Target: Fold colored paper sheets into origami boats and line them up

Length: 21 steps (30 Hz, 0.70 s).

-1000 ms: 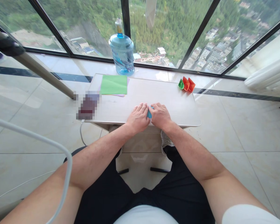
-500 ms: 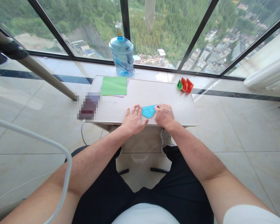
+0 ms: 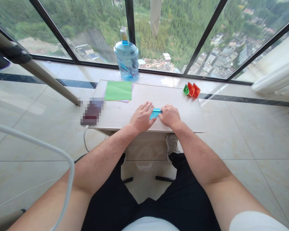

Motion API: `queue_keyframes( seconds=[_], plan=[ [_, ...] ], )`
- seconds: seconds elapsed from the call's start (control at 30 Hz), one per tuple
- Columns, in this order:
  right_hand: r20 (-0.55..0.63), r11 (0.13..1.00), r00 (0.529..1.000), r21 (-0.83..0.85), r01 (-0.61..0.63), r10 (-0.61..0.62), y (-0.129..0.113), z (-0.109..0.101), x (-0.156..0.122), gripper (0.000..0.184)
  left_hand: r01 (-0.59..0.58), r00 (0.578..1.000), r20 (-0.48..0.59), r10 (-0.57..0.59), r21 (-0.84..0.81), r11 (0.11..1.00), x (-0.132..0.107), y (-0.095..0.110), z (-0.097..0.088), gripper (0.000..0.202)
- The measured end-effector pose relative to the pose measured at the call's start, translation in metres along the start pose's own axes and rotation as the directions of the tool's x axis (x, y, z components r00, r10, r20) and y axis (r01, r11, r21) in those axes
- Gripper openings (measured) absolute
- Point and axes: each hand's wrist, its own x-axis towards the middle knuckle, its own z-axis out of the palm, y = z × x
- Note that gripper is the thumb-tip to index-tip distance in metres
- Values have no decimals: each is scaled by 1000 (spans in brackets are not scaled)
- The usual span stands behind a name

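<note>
A folded piece of blue paper (image 3: 155,113) lies near the front of the small white table (image 3: 125,112), between my two hands. My left hand (image 3: 142,116) rests flat over its left part, fingers stretched out and thumb apart. At its right end, my right hand (image 3: 170,116) is closed with the fingers curled in, gripping the paper's edge. Both ends of the paper are partly hidden under the hands.
Green paper sheets (image 3: 118,90) are stacked at the table's back left, beside a blurred object (image 3: 93,111) with a cable. Small folded paper pieces, red (image 3: 193,90) and green (image 3: 186,90), stand at the back right. A water jug (image 3: 127,61) stands behind, by the window.
My left hand has slid to the right and now covers more of the blue paper. My right hand has stayed at the paper's right end, nearly unmoved.
</note>
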Motion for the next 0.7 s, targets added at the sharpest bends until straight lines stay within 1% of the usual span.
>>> queue_keyframes(
  seconds=[0.1,0.23,0.4,0.57,0.7],
  plan=[
    [12,998,1000,52,-23,23,2,-2,3,31,-48,998,34,50,-34,998,1,2,8,58],
    [15,992,1000,123,-19,17,6,-1,7,27,-40,999,-3,40,-25,999,4,0,13,46],
    [-11,985,1000,171,-5,7,7,2,9,28,-18,1000,-4,18,-6,1000,5,3,9,47],
    [31,982,999,187,18,-24,3,3,11,27,-55,998,4,55,2,998,6,4,8,41],
    [36,982,999,188,-12,5,1,4,12,23,-63,998,3,63,12,998,6,2,10,40]
  ],
)
